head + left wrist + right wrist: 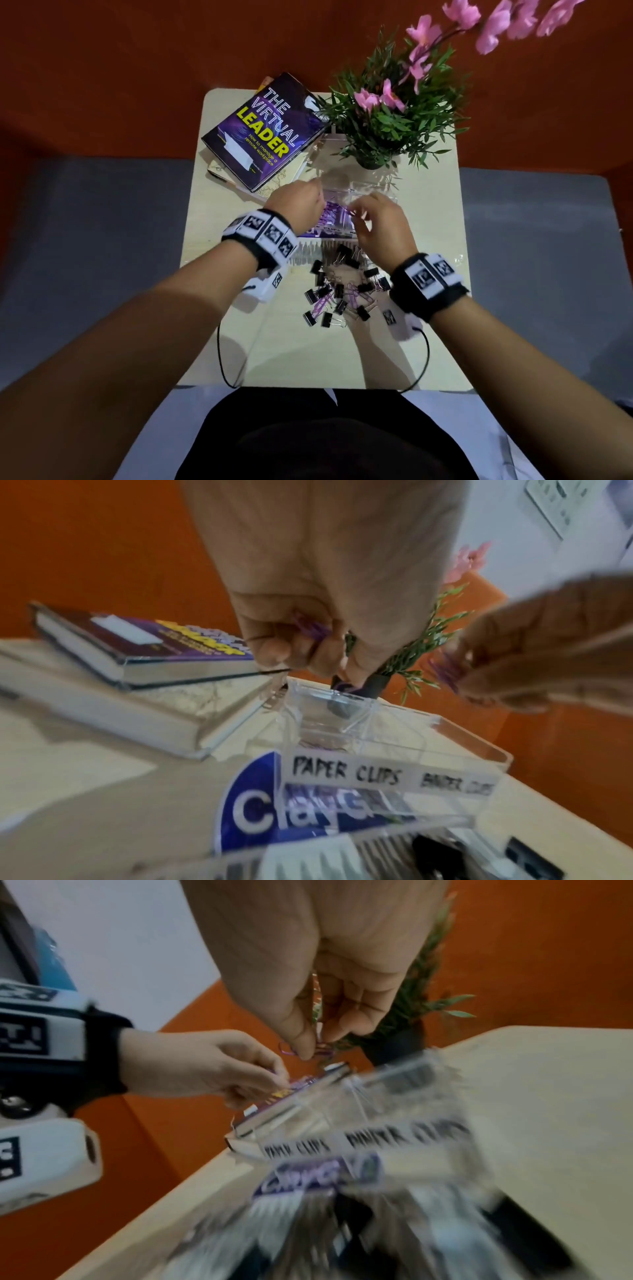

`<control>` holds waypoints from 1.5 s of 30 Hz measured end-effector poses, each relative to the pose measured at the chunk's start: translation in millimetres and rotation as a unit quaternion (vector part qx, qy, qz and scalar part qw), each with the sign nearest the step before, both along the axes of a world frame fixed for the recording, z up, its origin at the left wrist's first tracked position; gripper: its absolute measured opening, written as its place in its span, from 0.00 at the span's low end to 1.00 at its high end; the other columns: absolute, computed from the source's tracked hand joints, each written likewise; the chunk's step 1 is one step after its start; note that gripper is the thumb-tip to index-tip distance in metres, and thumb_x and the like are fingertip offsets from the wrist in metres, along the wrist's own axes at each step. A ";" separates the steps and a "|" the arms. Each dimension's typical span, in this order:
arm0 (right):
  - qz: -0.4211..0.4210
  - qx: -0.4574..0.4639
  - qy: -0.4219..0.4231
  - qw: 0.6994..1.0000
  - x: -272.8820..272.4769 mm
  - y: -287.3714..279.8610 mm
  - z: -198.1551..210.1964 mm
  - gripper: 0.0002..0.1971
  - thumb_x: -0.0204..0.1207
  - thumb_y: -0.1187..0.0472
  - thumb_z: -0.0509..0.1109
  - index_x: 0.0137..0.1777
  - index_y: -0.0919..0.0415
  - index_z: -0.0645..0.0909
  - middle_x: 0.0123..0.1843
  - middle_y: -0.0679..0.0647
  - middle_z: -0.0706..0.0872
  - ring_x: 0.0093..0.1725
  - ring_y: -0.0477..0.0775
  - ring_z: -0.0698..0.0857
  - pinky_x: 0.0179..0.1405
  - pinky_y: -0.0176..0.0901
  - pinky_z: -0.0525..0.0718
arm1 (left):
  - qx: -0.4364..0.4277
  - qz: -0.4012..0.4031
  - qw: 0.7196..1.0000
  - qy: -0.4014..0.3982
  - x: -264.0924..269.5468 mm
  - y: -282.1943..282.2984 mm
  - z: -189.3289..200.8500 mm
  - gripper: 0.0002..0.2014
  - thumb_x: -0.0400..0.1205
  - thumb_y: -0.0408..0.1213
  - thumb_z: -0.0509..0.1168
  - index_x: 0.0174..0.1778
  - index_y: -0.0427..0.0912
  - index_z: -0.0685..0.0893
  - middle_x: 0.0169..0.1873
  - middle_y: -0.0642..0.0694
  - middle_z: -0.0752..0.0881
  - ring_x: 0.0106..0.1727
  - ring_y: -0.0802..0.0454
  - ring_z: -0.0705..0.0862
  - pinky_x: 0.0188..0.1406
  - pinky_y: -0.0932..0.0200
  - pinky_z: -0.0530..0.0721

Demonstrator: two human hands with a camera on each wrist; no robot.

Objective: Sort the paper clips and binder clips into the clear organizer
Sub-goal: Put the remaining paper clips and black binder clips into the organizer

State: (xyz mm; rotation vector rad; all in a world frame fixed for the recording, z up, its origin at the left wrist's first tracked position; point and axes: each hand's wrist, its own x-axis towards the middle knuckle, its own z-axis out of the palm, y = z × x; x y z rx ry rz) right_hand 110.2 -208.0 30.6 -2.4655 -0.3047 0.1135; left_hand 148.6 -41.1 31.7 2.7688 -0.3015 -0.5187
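The clear organizer (pixel 374 189) stands mid-table with two compartments, labelled "PAPER CLIPS" (pixel 346 772) and "BINDER CLIPS" (pixel 459 785). My left hand (pixel 315 201) hovers over its left side and grips purple paper clips (pixel 311 629) in curled fingers (pixel 274 647). My right hand (pixel 356 215) is just to the right and pinches more purple paper clips (pixel 322 1049) between thumb and fingertips above the organizer (pixel 377 1118). A mixed pile of black binder clips (pixel 337 291) and purple paper clips (pixel 356 295) lies on the table near me, between my wrists.
A purple book (pixel 265 133) lies on another book at the back left. A potted plant (pixel 376 133) with pink flowers stands right behind the organizer. A clear packet with a blue label (pixel 260 813) lies under and in front of the organizer. The table (pixel 308 359) is small.
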 end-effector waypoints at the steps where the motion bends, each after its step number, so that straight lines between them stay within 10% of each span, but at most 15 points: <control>1: 0.013 -0.013 -0.006 1.000 9.1 8.4 0.7 0.07 0.74 0.71 0.68 0.47 0.62 0.84 0.45 0.55 0.84 0.43 0.53 0.78 0.43 0.41 0.76 | 0.001 0.003 1.000 0.008 4.8 -2.9 1.6 0.07 0.83 0.35 0.62 0.52 0.35 0.81 0.37 0.41 0.84 0.39 0.41 0.84 0.34 0.53 0.77; 7: 0.078 -0.076 0.002 0.994 27.1 27.3 -4.1 0.13 0.71 0.75 0.70 0.54 0.64 0.84 0.49 0.60 0.88 0.40 0.57 0.85 0.37 0.45 0.85 | -0.082 0.036 0.996 -0.016 -6.1 -1.5 6.3 0.16 0.78 0.27 0.68 0.63 0.40 0.82 0.57 0.36 0.84 0.53 0.38 0.84 0.58 0.45 0.83; 10: 0.071 -0.072 0.050 0.994 -1.5 6.4 -5.3 0.07 0.74 0.72 0.67 0.45 0.64 0.86 0.42 0.53 0.84 0.39 0.51 0.81 0.33 0.28 0.72 | -0.112 0.043 0.993 0.022 -46.9 4.4 2.9 0.05 0.80 0.31 0.68 0.50 0.38 0.85 0.48 0.42 0.87 0.44 0.47 0.85 0.52 0.48 0.86; 15: 0.025 -0.133 0.197 0.971 -68.8 -19.0 -29.8 0.14 0.75 0.58 0.69 0.28 0.57 0.77 0.26 0.54 0.80 0.30 0.61 0.82 0.26 0.39 0.67 | -0.057 -0.031 0.982 0.179 -116.5 -0.9 -31.6 0.06 0.79 0.40 0.70 0.40 0.42 0.85 0.37 0.46 0.89 0.37 0.51 0.86 0.43 0.52 0.88; 23: -0.097 -0.143 0.196 0.965 -103.6 -12.3 -49.1 0.13 0.73 0.53 0.71 0.49 0.63 0.81 0.51 0.60 0.85 0.46 0.66 0.84 0.36 0.47 0.77 | -0.013 0.019 0.995 0.102 -136.1 -7.0 -52.5 0.19 0.78 0.46 0.71 0.59 0.40 0.79 0.55 0.42 0.84 0.52 0.42 0.84 0.49 0.50 0.81; 32: -0.185 -0.055 0.219 0.956 -104.8 -9.0 -65.0 0.06 0.71 0.62 0.71 0.42 0.65 0.81 0.52 0.62 0.79 0.49 0.66 0.80 0.40 0.53 0.83 | -0.041 0.113 0.985 0.127 -136.5 -20.5 -54.0 0.05 0.77 0.35 0.67 0.38 0.38 0.84 0.44 0.40 0.83 0.44 0.39 0.84 0.42 0.50 0.83; 36: -0.172 -0.053 0.199 0.963 -108.3 -5.7 -64.6 0.04 0.72 0.65 0.70 0.41 0.67 0.81 0.52 0.65 0.79 0.52 0.68 0.78 0.44 0.55 0.84 | -0.033 0.119 0.983 0.139 -134.5 -22.7 -56.6 0.19 0.74 0.32 0.65 0.19 0.46 0.66 0.25 0.39 0.74 0.36 0.35 0.84 0.30 0.55 0.74; 42: -0.146 -0.045 0.178 0.972 -112.6 -2.8 -66.0 0.03 0.74 0.70 0.64 0.40 0.67 0.78 0.47 0.67 0.85 0.48 0.67 0.81 0.37 0.45 0.72 | -0.083 0.139 0.974 0.160 -130.9 -10.4 -52.1 0.04 0.73 0.31 0.68 0.33 0.41 0.81 0.35 0.42 0.86 0.38 0.40 0.85 0.43 0.45 0.88; 45: -0.145 -0.041 0.196 0.969 -111.7 -3.9 -65.2 0.04 0.73 0.72 0.62 0.44 0.67 0.78 0.49 0.66 0.86 0.48 0.66 0.82 0.38 0.42 0.70 | -0.130 0.153 0.965 0.167 -127.5 2.0 -53.1 0.12 0.71 0.29 0.72 0.29 0.50 0.78 0.31 0.47 0.86 0.37 0.44 0.87 0.44 0.44 0.89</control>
